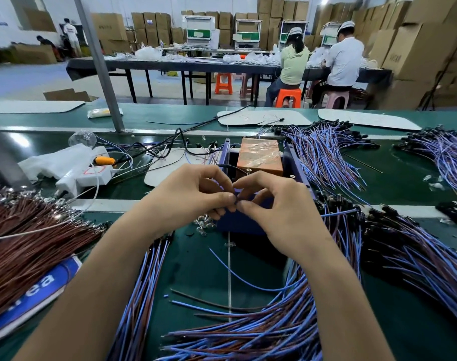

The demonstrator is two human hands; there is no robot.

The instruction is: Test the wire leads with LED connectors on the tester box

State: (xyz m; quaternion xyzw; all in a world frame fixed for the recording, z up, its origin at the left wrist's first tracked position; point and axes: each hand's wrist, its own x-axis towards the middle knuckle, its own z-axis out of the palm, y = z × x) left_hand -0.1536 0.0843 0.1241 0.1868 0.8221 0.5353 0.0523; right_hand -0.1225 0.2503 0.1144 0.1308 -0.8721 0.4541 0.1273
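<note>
Wire leads [274,324], blue and brown, lie in a fan at near centre-right on the green belt [196,269], cut ends pointing left. A thinner bundle [141,295] runs up under my left forearm. More leads with black connector ends are heaped right [417,256] and far right [323,155].

Tester box [258,157] sits centre, just behind both hands: orange block inside a blue frame. The frame's near edge is hidden by the hands.

Left hand [190,196] and right hand [279,209] meet tip to tip above the box. Thumb and forefinger of each are pinching a small part [235,201] between them; too small to say what it is. Other fingers loosely curled.

Clear LEDs [203,225] are scattered just near the box, under the left hand.

Open room: a bare belt strip between the two near bundles, crossed by a few stray leads. A white rail [112,204] crosses the belt left of my left hand.

Left side is crowded: brown wire heap [26,243], blue sign [39,285] at the near edge, white power strip [91,175] further back. A grey post [99,63] stands far left.
</note>
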